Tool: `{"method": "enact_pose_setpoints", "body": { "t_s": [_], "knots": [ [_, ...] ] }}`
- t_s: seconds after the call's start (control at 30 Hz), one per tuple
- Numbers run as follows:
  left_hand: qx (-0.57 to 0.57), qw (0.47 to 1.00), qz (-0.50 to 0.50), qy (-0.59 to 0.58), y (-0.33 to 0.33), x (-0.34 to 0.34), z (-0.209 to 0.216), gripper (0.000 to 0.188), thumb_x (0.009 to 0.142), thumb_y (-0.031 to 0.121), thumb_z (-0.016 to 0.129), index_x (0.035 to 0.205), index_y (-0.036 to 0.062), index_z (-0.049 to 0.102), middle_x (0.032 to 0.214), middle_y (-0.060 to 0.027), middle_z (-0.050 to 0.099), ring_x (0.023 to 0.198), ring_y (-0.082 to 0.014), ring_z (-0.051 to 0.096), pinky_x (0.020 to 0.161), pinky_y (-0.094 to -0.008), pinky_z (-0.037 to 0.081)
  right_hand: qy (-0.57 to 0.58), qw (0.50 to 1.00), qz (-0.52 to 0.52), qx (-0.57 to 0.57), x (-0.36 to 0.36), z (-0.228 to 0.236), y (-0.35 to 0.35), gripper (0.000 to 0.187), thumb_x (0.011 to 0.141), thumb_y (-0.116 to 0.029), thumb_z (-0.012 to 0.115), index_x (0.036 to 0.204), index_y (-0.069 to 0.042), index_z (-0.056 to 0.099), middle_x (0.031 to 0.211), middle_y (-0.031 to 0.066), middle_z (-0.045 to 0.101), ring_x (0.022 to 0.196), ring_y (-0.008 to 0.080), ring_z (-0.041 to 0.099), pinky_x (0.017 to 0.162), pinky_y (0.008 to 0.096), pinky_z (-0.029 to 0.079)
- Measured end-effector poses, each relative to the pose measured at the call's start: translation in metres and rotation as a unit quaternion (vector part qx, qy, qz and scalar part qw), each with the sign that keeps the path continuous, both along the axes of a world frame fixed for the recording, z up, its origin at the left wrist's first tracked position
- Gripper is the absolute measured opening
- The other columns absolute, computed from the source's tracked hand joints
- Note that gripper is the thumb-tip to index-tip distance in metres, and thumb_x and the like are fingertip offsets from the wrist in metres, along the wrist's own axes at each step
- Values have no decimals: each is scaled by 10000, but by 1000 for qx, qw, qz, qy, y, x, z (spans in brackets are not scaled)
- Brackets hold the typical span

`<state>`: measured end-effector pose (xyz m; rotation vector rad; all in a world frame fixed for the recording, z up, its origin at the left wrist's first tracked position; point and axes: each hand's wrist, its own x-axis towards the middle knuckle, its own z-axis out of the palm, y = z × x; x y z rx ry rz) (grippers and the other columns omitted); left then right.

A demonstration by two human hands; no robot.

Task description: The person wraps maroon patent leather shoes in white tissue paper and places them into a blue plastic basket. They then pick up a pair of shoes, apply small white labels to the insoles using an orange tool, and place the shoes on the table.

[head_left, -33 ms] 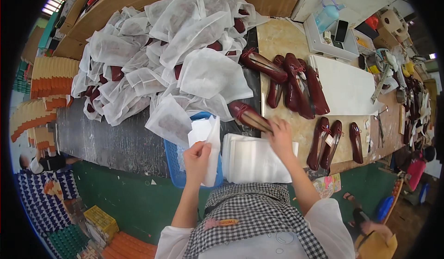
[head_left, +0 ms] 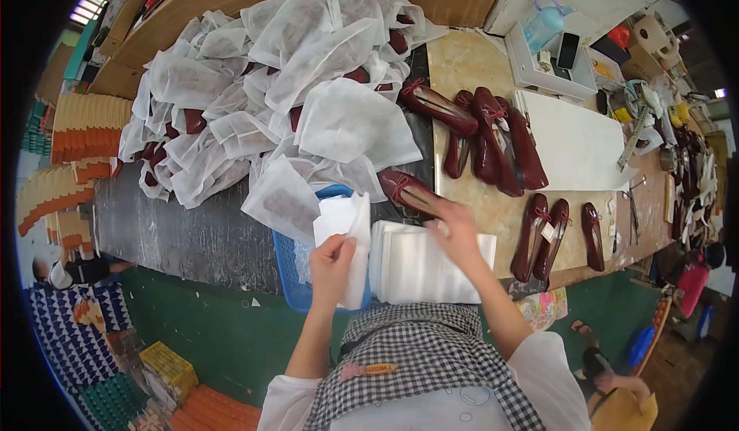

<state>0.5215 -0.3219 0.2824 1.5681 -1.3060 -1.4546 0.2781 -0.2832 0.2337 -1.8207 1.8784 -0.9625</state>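
Observation:
My left hand (head_left: 332,265) is closed, pinching the edge of a thin white cloth-like bag (head_left: 359,265) above a blue plastic basket (head_left: 286,265). White paper (head_left: 332,214) shows beside its fingertips. My right hand (head_left: 456,235) is over the heel end of a dark red flat shoe (head_left: 408,191) with a small bow. Its fingers are blurred, so whether they grip the shoe is unclear. Below that hand lies a stack of flat white bags (head_left: 431,265), at the table's near edge.
A large heap of shoes in white bags (head_left: 308,69) covers the back left of the black table (head_left: 185,227). More dark red shoes (head_left: 493,142) lie to the right, near white paper (head_left: 573,138). A white box (head_left: 550,73) holds a bottle and phone.
My right hand has shifted a little left and nearer to me along the shoe's heel. My left hand stays almost in place with the bag.

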Motion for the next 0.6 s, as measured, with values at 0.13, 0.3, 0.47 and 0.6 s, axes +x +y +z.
{"method": "enact_pose_setpoints", "body": {
  "t_s": [0.13, 0.3, 0.47, 0.6],
  "knots": [
    [-53, 997, -47, -22, 20, -15, -1, 152, 876, 93, 595, 841, -50, 634, 662, 29, 535, 605, -33, 408, 530, -219, 329, -397, 885, 67, 233, 61, 30, 7, 243, 819, -203, 672, 987, -29, 651, 879, 78, 672, 867, 128, 619, 721, 293, 483],
    [-108, 990, 53, -68, 22, 11, 0, 118, 871, 55, 585, 868, -48, 643, 669, -26, 559, 592, -55, 445, 521, -240, 349, -146, 966, 70, 203, 11, -16, 25, 256, 796, -152, 687, 1011, -23, 634, 876, 99, 665, 813, 240, 632, 746, 330, 483],
    [-229, 948, -55, -214, 25, 1, 23, 105, 823, 78, 647, 886, -5, 665, 669, -86, 572, 527, -163, 517, 503, -286, 396, 265, 960, 20, 83, -46, -89, 13, 527, 771, -194, 687, 1272, -171, 524, 908, 148, 622, 809, 314, 600, 759, 393, 485],
    [-281, 920, -40, -271, 27, -17, 26, 125, 803, 113, 674, 893, 25, 678, 701, -92, 585, 546, -238, 559, 507, -322, 433, -98, 958, 93, 252, -74, -41, 15, 535, 819, -199, 650, 1327, -151, 487, 1054, 140, 637, 917, 253, 621, 835, 341, 477]
  ]
}}
